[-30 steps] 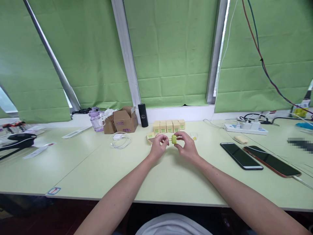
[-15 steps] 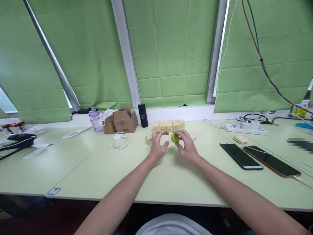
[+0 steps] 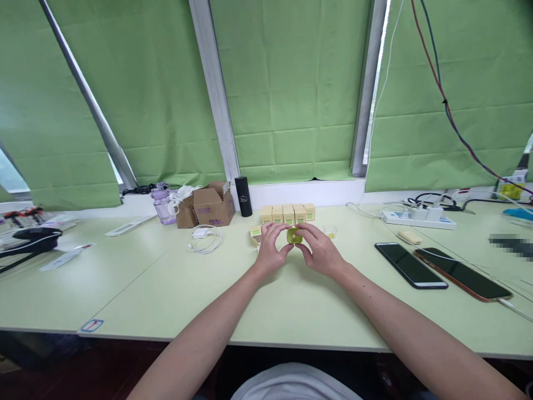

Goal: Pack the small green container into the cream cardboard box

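Note:
Between both hands, just above the table, is a small olive-green, see-through square case (image 3: 294,236); its exact kind cannot be made out. My left hand (image 3: 271,250) pinches its left side, thumb below and fingers above. On the other side my right hand (image 3: 322,250) grips it too, with fingertips at its top and thumb near the lower edge. Just beyond the hands stands a row of small pale yellow boxes (image 3: 288,214). Another pale yellow box (image 3: 255,232) is partly hidden by my left hand. A clear plastic box (image 3: 330,231) with something yellow inside lies beyond my right hand.
On the right are two phones (image 3: 410,265), a cream oval item (image 3: 410,238) and a power strip (image 3: 418,220) with cables. Toward the left lie a white cable (image 3: 207,243), a brown carton (image 3: 214,205), a black cylinder (image 3: 244,196) and a purple bottle (image 3: 163,205).
The green case has shifted slightly left and turned its square face toward me. My left hand has closed on it, where before it stood apart. My right hand has moved left with it.

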`<control>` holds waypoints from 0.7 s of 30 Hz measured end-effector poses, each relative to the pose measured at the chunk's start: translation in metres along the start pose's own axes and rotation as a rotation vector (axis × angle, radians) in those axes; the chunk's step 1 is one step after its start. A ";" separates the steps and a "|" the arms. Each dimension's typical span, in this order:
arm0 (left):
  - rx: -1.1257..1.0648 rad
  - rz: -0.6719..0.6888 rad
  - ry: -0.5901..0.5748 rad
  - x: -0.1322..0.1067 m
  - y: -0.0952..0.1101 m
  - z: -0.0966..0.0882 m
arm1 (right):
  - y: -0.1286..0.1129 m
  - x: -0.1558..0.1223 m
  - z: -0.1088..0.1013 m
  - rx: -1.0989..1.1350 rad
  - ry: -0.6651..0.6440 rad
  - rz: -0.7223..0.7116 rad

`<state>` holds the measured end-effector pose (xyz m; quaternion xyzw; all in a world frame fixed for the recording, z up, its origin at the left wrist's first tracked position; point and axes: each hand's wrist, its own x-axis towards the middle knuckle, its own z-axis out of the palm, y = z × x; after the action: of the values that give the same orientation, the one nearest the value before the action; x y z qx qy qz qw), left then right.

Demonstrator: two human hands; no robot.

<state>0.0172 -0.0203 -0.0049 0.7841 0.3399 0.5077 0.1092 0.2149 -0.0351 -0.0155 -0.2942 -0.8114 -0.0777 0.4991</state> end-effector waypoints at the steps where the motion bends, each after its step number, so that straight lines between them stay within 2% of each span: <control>1: -0.003 -0.001 0.004 0.000 0.000 0.000 | 0.000 0.000 0.000 -0.001 -0.002 -0.006; 21: 0.004 0.061 0.044 -0.001 -0.003 0.001 | 0.000 0.000 0.006 -0.027 -0.014 -0.051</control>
<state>0.0168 -0.0182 -0.0076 0.7829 0.3191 0.5274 0.0845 0.2108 -0.0323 -0.0181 -0.2808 -0.8210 -0.0993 0.4872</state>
